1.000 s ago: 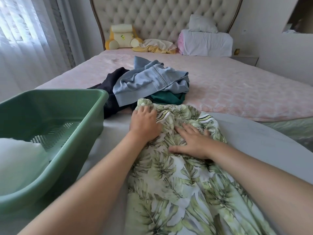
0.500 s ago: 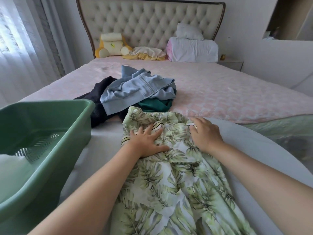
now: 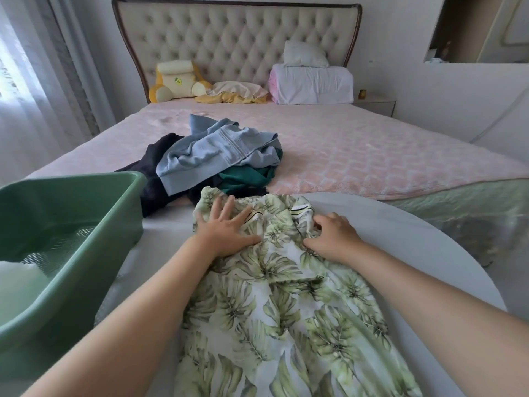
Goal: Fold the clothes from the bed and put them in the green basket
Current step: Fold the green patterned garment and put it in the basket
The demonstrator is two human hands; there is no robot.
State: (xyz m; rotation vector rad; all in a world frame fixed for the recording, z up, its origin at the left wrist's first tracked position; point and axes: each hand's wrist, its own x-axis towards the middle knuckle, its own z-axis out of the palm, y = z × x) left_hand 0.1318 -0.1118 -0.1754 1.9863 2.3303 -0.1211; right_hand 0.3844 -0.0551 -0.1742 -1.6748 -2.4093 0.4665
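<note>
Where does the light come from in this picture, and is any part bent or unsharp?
Head view: daylight comes through the curtain at the left, which is washed out; the wide lens bows the bed edge and stretches the forearms; the left hand, right hand and leaf-print garment are sharp.

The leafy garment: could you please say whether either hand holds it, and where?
The right hand grips the leafy garment near its far right edge; the left hand only presses flat.

Matt plastic green basket (image 3: 71,224); thin leaf-print cloth garment (image 3: 286,310); quilted bedspread (image 3: 357,156).
</note>
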